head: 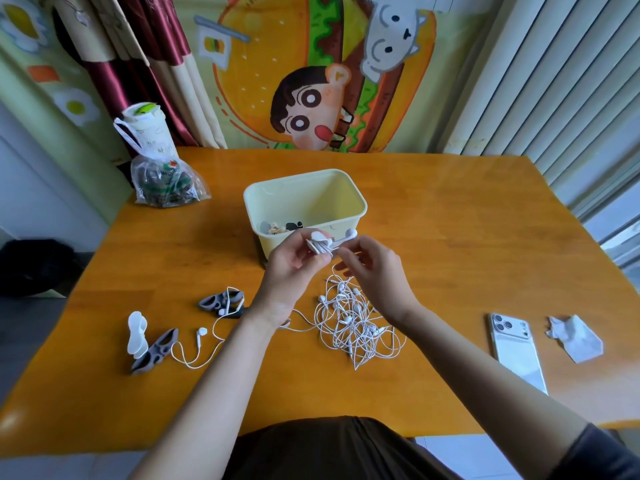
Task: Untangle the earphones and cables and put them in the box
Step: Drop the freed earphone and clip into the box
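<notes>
Orange tabletop [450, 237] suggests a job partly done: left hand [294, 268] grips a wound earphone bundle [320, 244], right hand [375, 271] pinches its loose end, box [311, 199] holds little, tangle [356, 323] remains

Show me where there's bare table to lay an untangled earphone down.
Bare table lies between the box and the phone, and along the near edge below the cable tangle. Crowded: from the grey clips on the left across to the tangle.

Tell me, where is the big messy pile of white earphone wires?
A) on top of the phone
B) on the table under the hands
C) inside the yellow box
B: the tangled white earphones lie on the table below the right hand, outside the box.
</notes>
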Tool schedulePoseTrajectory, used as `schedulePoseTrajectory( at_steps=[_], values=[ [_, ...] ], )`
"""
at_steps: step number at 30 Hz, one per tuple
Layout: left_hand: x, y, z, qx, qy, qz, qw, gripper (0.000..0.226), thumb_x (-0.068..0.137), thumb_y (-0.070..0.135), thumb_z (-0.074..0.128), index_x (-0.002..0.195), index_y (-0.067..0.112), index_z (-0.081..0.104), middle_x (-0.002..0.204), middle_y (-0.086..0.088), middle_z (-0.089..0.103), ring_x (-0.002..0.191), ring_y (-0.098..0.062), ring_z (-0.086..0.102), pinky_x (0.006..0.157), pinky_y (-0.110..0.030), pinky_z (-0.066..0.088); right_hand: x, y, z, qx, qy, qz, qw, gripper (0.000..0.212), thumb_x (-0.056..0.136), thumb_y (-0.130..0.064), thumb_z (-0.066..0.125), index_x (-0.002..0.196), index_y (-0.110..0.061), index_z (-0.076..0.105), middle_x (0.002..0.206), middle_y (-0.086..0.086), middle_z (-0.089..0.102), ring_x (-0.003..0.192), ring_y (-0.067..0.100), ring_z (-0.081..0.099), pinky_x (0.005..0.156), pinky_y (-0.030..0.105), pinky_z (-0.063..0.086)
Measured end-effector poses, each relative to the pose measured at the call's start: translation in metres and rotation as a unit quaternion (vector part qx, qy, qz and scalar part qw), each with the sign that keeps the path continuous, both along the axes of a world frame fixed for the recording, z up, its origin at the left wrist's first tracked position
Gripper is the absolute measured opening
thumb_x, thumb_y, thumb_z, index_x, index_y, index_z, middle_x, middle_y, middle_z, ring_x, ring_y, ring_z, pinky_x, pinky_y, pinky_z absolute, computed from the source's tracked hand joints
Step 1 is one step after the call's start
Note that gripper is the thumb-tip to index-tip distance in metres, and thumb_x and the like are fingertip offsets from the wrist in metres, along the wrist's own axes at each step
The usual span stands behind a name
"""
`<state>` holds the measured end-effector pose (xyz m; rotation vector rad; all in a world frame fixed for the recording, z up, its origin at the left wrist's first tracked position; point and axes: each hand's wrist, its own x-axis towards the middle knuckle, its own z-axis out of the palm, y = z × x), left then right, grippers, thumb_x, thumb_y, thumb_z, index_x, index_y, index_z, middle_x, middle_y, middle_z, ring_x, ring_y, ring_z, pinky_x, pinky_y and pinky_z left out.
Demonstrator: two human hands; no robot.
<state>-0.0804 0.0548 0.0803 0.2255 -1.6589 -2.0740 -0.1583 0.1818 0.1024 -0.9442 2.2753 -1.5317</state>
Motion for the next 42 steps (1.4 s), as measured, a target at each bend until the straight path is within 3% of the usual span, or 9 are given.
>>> schedulePoseTrajectory(
  at_steps=[6, 11, 14, 18, 26, 29, 32, 37, 42],
  values=[
    [0.004, -0.011, 0.0, -0.063, -0.037, -0.074, 0.995, 0.023, 0.076, 0.0, 0.062, 0.094, 0.014, 0.06, 0.094, 0.014, 0.07, 0.101, -0.004, 0.063, 0.083, -0.017, 0.047, -0.018, 0.005, 0.006, 0.053, 0.043, 0.048, 0.997, 0.014, 0.089, -0.003, 0.058, 0.089, -0.015, 0.066, 0.078, -0.001, 0.07, 0.072, 0.01, 0.067, 0.07, 0.028, 0.057],
    [0.006, -0.012, -0.004, -0.039, -0.066, -0.099, 0.992, 0.031, 0.065, 0.027, 0.067, 0.093, 0.015, 0.059, 0.084, 0.014, 0.066, 0.088, -0.004, 0.06, 0.079, -0.019, 0.047, -0.027, 0.012, 0.016, 0.093, 0.085, 0.102, 0.987, 0.016, 0.088, -0.001, 0.057, 0.09, -0.011, 0.069, 0.08, -0.002, 0.069, 0.07, 0.003, 0.064, 0.067, 0.017, 0.052],
    [0.006, -0.009, -0.007, 0.008, -0.069, -0.103, 0.992, 0.025, 0.07, 0.016, 0.066, 0.094, 0.01, 0.06, 0.089, 0.001, 0.068, 0.094, -0.013, 0.063, 0.083, -0.024, 0.049, -0.027, 0.012, 0.019, 0.085, 0.063, 0.104, 0.989, 0.009, 0.091, -0.011, 0.059, 0.092, -0.009, 0.068, 0.084, 0.001, 0.07, 0.073, 0.01, 0.067, 0.071, 0.026, 0.056],
    [0.007, -0.003, -0.002, 0.078, -0.046, -0.12, 0.989, 0.019, 0.078, 0.004, 0.052, 0.097, 0.005, 0.057, 0.086, 0.003, 0.071, 0.088, -0.008, 0.066, 0.077, -0.021, 0.052, -0.026, 0.01, 0.02, 0.078, 0.006, 0.101, 0.992, 0.01, 0.09, -0.013, 0.061, 0.088, -0.007, 0.068, 0.084, 0.009, 0.072, 0.077, 0.019, 0.07, 0.075, 0.041, 0.057],
    [0.013, -0.008, 0.004, 0.098, -0.048, -0.153, 0.982, 0.024, 0.079, 0.011, 0.058, 0.102, 0.005, 0.056, 0.091, 0.001, 0.071, 0.093, -0.011, 0.065, 0.08, -0.022, 0.052, -0.021, 0.005, 0.024, 0.085, -0.027, 0.095, 0.991, 0.014, 0.086, -0.014, 0.065, 0.073, -0.02, 0.065, 0.075, 0.01, 0.071, 0.073, 0.027, 0.07, 0.071, 0.043, 0.058],
    [0.014, -0.009, 0.002, 0.085, -0.055, -0.16, 0.982, 0.034, 0.076, 0.02, 0.063, 0.106, 0.006, 0.056, 0.096, 0.001, 0.071, 0.097, -0.012, 0.065, 0.08, -0.022, 0.051, -0.019, 0.003, 0.021, 0.117, 0.006, 0.073, 0.99, 0.023, 0.082, -0.009, 0.065, 0.064, -0.023, 0.06, 0.064, 0.004, 0.065, 0.056, 0.012, 0.059, 0.054, 0.032, 0.05],
    [0.012, -0.001, 0.0, 0.131, -0.045, -0.116, 0.984, 0.033, 0.085, 0.007, 0.056, 0.118, 0.007, 0.055, 0.108, -0.005, 0.069, 0.103, -0.016, 0.064, 0.083, -0.024, 0.052, -0.012, 0.001, 0.019, 0.118, 0.032, 0.026, 0.992, 0.024, 0.08, -0.009, 0.064, 0.062, -0.024, 0.057, 0.058, -0.009, 0.056, 0.05, -0.001, 0.046, 0.046, 0.012, 0.033],
    [0.003, 0.019, 0.002, 0.215, -0.04, -0.059, 0.974, 0.028, 0.096, -0.001, 0.042, 0.119, 0.004, 0.056, 0.109, -0.011, 0.067, 0.102, -0.019, 0.064, 0.087, -0.027, 0.053, -0.005, 0.0, 0.012, 0.052, 0.034, -0.032, 0.998, 0.01, 0.085, -0.013, 0.062, 0.077, -0.01, 0.058, 0.073, 0.002, 0.061, 0.064, 0.011, 0.049, 0.056, 0.027, 0.042],
    [-0.001, 0.03, 0.015, 0.192, -0.095, -0.025, 0.976, 0.031, 0.094, -0.001, 0.05, 0.113, 0.017, 0.065, 0.111, -0.007, 0.068, 0.105, -0.016, 0.062, 0.091, -0.031, 0.051, -0.001, 0.002, 0.007, 0.044, 0.099, -0.061, 0.992, 0.012, 0.086, -0.012, 0.061, 0.078, -0.013, 0.052, 0.076, -0.003, 0.055, 0.068, 0.008, 0.049, 0.058, 0.019, 0.039]
  ],
)
